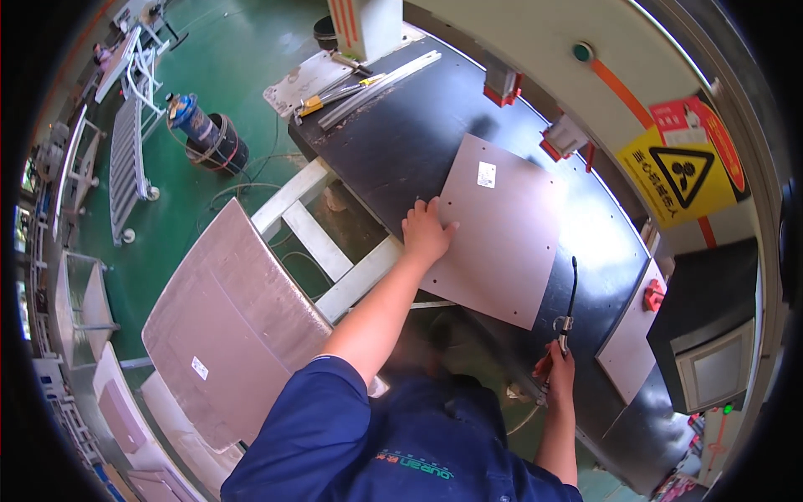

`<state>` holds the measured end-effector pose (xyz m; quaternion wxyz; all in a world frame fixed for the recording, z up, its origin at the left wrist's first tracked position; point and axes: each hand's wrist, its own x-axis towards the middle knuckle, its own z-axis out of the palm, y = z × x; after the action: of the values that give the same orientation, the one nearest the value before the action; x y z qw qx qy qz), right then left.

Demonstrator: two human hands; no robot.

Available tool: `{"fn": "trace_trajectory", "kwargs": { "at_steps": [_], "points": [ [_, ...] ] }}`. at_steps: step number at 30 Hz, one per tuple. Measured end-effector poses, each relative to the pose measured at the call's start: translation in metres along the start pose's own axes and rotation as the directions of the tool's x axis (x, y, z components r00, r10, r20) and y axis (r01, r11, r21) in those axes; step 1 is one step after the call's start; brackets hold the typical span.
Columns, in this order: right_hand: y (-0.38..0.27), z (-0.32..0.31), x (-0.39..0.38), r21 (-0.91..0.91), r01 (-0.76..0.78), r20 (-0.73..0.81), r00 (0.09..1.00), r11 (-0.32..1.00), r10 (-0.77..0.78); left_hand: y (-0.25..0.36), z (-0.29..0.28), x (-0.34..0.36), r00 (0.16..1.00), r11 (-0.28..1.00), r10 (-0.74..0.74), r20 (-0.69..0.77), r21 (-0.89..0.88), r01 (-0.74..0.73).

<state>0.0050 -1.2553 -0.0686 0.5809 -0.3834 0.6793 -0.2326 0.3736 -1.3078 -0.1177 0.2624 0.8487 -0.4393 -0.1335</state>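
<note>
On the worktable, the left hand rests spread on a drilled panel; the right hand grips a blow gun.

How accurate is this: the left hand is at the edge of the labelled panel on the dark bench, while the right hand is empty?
Not quite: the right hand is not empty. The head view shows it holding a long-nozzled tool. The left hand is at the edge of the labelled panel.
</note>
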Motion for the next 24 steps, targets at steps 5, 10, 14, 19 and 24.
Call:
{"fn": "trace_trajectory", "kwargs": {
  "at_steps": [5, 10, 14, 19, 24],
  "points": [
    [-0.017, 0.011, 0.025, -0.015, -0.023, -0.017, 1.000, 1.000, 0.023, 0.001, -0.008, -0.013, 0.996, 0.997, -0.026, 0.083, -0.077, 0.033],
    [-0.040, 0.010, 0.049, -0.138, -0.026, 0.006, 1.000, 0.990, 0.027, 0.007, -0.012, -0.071, 0.990, 0.999, 0.025, 0.138, -0.048, -0.018],
    [-0.049, 0.009, 0.056, -0.242, 0.070, -0.095, 0.991, 0.968, -0.096, 0.009, -0.029, -0.107, 0.935, 0.999, 0.029, 0.353, 0.021, -0.039],
    [-0.033, -0.001, 0.046, -0.307, 0.112, -0.150, 0.975, 0.945, -0.164, 0.020, -0.035, -0.035, 0.959, 0.959, 0.280, -0.033, -0.031, -0.281],
    [0.006, -0.008, 0.020, -0.286, 0.092, -0.283, 0.943, 0.954, -0.176, 0.019, 0.002, 0.038, 0.929, 0.925, 0.334, 0.159, 0.131, -0.356]
  ]
}}
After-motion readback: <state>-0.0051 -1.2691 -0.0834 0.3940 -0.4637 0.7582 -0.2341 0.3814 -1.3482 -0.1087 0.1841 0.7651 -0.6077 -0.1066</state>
